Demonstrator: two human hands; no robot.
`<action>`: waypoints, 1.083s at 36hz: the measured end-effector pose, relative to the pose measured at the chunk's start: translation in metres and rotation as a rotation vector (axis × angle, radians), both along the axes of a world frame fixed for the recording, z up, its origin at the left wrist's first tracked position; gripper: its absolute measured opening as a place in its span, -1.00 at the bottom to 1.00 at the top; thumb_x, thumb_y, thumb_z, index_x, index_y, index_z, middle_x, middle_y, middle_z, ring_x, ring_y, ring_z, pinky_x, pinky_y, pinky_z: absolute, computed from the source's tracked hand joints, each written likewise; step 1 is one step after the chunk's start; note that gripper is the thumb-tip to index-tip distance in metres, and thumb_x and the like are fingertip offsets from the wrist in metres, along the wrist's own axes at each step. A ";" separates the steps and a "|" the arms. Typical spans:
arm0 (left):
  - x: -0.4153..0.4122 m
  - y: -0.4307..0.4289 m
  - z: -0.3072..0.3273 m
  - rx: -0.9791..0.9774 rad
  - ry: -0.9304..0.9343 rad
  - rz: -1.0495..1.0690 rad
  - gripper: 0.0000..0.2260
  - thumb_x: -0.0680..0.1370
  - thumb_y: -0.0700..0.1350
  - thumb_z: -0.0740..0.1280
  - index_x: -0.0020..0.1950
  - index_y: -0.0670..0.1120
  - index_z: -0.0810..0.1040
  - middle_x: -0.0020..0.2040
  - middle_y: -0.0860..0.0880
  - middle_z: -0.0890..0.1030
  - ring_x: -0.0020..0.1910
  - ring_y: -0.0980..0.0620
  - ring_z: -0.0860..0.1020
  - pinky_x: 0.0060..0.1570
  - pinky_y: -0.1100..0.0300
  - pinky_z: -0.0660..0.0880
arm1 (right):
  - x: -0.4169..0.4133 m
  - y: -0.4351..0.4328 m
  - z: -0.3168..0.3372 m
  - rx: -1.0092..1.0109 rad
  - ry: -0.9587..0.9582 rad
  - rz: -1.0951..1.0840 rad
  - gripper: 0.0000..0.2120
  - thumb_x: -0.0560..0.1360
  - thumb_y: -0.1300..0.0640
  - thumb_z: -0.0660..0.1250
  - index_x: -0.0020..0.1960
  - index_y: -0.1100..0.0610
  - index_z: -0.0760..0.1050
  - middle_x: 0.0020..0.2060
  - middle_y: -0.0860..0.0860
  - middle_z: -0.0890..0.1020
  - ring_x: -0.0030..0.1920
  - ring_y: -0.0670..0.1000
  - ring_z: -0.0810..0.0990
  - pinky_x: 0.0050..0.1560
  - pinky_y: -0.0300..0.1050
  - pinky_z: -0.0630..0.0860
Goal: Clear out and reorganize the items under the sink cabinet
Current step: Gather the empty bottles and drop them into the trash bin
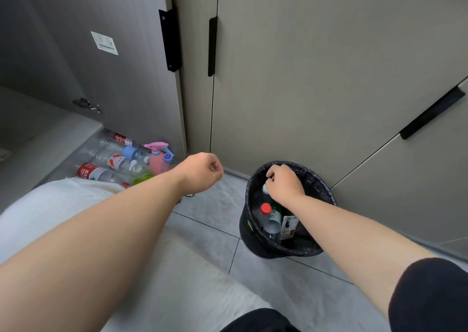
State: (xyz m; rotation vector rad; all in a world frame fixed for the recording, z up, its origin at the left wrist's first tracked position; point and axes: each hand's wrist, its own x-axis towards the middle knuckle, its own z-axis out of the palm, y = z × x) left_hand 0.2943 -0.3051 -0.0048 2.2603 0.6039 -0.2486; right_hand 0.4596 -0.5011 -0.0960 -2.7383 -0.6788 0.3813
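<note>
A black bin (253, 226) lined with a black bag stands on the floor by the closed cabinet doors. Inside lie a red-capped clear bottle (266, 212) and other bottles. My right hand (283, 184) reaches into the bin, its fingers closed over a pale-capped bottle (265, 189) that it mostly hides. My left hand (202, 173) hovers in a loose fist over the floor, holding nothing I can see. Several empty plastic bottles (106, 159) and a pink spray bottle (159, 160) lie on the floor beside the open cabinet door (88, 53).
The open door swings out at the left, with the cabinet's bare interior (30, 129) beyond it. Closed grey doors with black handles (212, 45) fill the back. My knee in pale cloth (50, 205) is at lower left. Grey tiles run between the bottles and the bin.
</note>
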 end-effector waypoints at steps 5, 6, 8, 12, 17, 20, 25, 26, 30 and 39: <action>-0.007 0.012 0.004 0.056 0.018 0.029 -0.87 0.60 -0.08 0.28 0.06 -0.04 0.61 0.02 -0.01 0.66 0.04 -0.06 0.63 0.10 0.05 0.61 | -0.013 0.034 0.032 0.236 -0.067 0.172 -0.78 0.52 0.22 0.20 -0.13 -0.02 0.56 -0.18 -0.13 0.48 -0.19 -0.03 0.53 -0.13 -0.07 0.51; -0.009 0.018 0.007 0.077 0.031 0.025 -0.87 0.60 -0.07 0.28 0.06 -0.03 0.61 0.03 0.00 0.67 0.04 -0.06 0.62 0.10 0.06 0.60 | -0.018 0.044 0.039 0.287 -0.058 0.222 -0.78 0.52 0.23 0.21 -0.13 -0.02 0.57 -0.20 -0.14 0.47 -0.21 -0.06 0.52 -0.14 -0.08 0.50; -0.013 0.035 0.014 0.086 0.056 0.025 -0.88 0.59 -0.03 0.32 0.05 -0.01 0.62 0.02 0.00 0.67 0.03 -0.05 0.63 0.11 0.07 0.59 | -0.028 0.069 0.050 0.366 -0.030 0.308 -0.77 0.51 0.25 0.23 -0.13 -0.02 0.59 -0.21 -0.13 0.48 -0.23 -0.08 0.51 -0.13 -0.10 0.49; -0.032 0.087 0.029 0.019 0.058 0.132 -0.91 0.57 -0.01 0.35 0.00 0.01 0.61 -0.08 -0.04 0.72 -0.11 -0.06 0.71 -0.06 0.11 0.65 | -0.055 0.126 0.065 0.438 0.017 0.470 -0.79 0.49 0.28 0.26 -0.12 0.03 0.62 -0.19 -0.10 0.52 -0.17 -0.08 0.51 -0.06 -0.17 0.44; -0.083 0.165 0.030 -0.036 0.026 0.360 -0.91 0.61 -0.01 0.34 -0.02 0.00 0.60 -0.09 -0.01 0.72 -0.24 0.09 0.68 -0.29 0.23 0.54 | -0.089 0.202 0.069 0.443 0.111 0.639 -0.78 0.51 0.25 0.27 -0.12 -0.01 0.62 -0.21 -0.13 0.52 -0.17 -0.20 0.52 -0.09 -0.29 0.41; -0.124 0.205 0.010 -0.027 0.029 0.523 -0.90 0.61 -0.09 0.32 0.00 -0.07 0.61 -0.09 -0.05 0.71 -0.29 0.12 0.63 -0.38 0.31 0.50 | -0.110 0.247 0.064 0.407 0.208 0.709 -0.78 0.51 0.26 0.27 -0.12 0.00 0.63 -0.20 -0.12 0.54 -0.13 -0.22 0.56 -0.07 -0.28 0.43; -0.185 0.245 -0.042 -0.183 0.049 0.786 -0.88 0.63 -0.13 0.28 0.04 -0.10 0.61 -0.01 -0.10 0.69 -0.08 -0.01 0.67 -0.03 0.03 0.62 | -0.147 0.325 0.035 0.193 0.474 0.735 -0.79 0.50 0.25 0.29 0.02 0.07 0.65 -0.14 -0.08 0.67 -0.12 -0.05 0.64 0.04 -0.10 0.57; -0.192 0.250 -0.053 -0.227 0.037 0.842 -0.88 0.65 -0.12 0.28 0.04 -0.09 0.61 -0.01 -0.08 0.69 -0.05 -0.01 0.68 -0.02 0.03 0.62 | -0.155 0.340 0.025 0.135 0.532 0.735 -0.79 0.51 0.22 0.30 0.07 0.06 0.64 -0.08 -0.03 0.69 -0.06 0.00 0.66 0.10 -0.04 0.60; -0.210 0.263 -0.095 -0.428 -0.027 1.051 -0.84 0.67 -0.10 0.26 0.12 -0.10 0.61 0.03 -0.08 0.69 0.00 -0.03 0.67 0.00 0.09 0.59 | -0.183 0.395 -0.033 -0.116 0.620 0.771 -0.62 0.53 0.07 0.33 0.34 0.02 0.46 0.18 0.03 0.60 0.13 0.04 0.60 0.18 -0.04 0.55; -0.237 0.276 -0.172 -0.809 -0.189 1.346 -0.81 0.64 -0.09 0.34 0.17 -0.15 0.64 0.07 -0.17 0.71 0.06 -0.12 0.69 0.16 -0.03 0.57 | -0.206 0.477 -0.172 -0.161 0.351 0.519 -0.23 0.47 0.05 0.45 0.55 0.16 0.15 0.36 0.21 0.39 0.35 0.23 0.42 0.35 0.05 0.40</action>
